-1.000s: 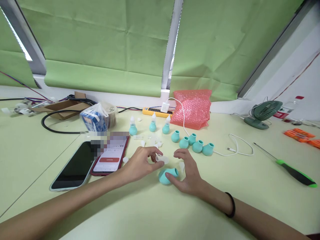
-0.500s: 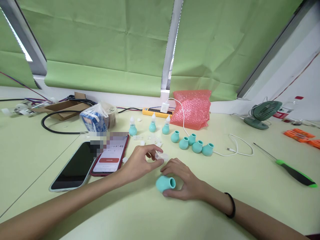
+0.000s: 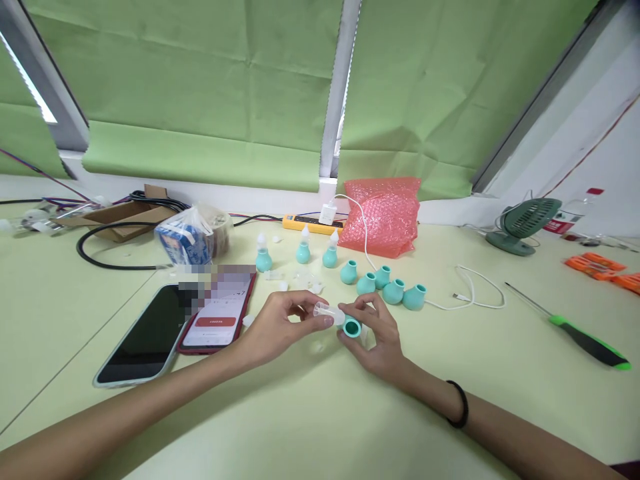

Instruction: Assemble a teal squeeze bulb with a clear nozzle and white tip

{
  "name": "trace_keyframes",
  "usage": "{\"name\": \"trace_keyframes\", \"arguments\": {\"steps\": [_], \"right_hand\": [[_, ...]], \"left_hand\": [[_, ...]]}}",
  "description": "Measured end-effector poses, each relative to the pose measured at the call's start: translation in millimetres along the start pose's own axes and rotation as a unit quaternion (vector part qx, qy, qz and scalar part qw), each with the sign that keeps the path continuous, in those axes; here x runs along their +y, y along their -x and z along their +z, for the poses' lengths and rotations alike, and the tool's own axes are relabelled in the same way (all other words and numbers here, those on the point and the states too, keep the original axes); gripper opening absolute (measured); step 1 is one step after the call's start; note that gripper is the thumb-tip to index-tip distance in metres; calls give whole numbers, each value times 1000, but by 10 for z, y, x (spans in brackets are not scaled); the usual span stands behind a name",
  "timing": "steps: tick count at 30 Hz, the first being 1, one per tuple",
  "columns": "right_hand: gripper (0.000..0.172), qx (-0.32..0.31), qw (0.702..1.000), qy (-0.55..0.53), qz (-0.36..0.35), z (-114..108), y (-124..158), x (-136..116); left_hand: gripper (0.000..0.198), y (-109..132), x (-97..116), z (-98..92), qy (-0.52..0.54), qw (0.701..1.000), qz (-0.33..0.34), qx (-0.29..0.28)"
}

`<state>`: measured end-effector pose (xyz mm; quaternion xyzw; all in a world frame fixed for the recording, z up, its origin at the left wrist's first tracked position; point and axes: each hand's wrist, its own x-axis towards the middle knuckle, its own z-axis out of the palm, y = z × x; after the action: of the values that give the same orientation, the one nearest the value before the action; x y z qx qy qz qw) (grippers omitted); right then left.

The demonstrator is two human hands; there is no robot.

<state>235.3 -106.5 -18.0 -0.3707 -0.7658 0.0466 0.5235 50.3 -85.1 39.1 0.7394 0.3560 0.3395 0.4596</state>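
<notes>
Now the right hand [image 3: 377,337] fingers have lifted the teal bulb [image 3: 351,327] to the clear tip [image 3: 327,312] pinched by the left hand [image 3: 280,323].

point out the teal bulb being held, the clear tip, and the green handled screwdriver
teal bulb [image 3: 352,327], head view, on its open rim, in the right hand [image 3: 381,343]
clear tip [image 3: 327,313], head view, mid-body, pinched by the left hand [image 3: 275,327]
green handled screwdriver [image 3: 590,344], head view, on the dark handle

Pale yellow-green desk [image 3: 500,373] extends to a white sill. Behind it, two green roller blinds [image 3: 200,87] hang lowered over the windows, divided by a white frame post [image 3: 334,87]. Daylight enters at the blind edges. White wall [image 3: 600,147] at right.
</notes>
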Motion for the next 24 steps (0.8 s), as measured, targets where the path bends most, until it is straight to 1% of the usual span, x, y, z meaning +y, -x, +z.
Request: {"name": "trace_keyframes", "arguments": {"steps": [5,11,15,19,22,24], "right_hand": [[38,-30,999,11,-28,19,2,-6],[21,-41,996,64,-50,18,-2,-1],[15,-39,991,116,-57,20,31,11],[19,-33,986,143,-72,25,71,45],[23,-30,985,138,-94,22,84,51],[23,-30,986,132,-96,18,86,38]], "left_hand": [[21,16,-11,7,1,1000,5,-27],[19,-4,-58,17,1,999,16,-52],[21,-13,-105,38,26,998,-4,-56],[20,-5,-135,59,30,998,-8,-57],[20,3,-142,75,36,998,-7,-59],[22,12,-139,89,44,997,-9,-57]]}}
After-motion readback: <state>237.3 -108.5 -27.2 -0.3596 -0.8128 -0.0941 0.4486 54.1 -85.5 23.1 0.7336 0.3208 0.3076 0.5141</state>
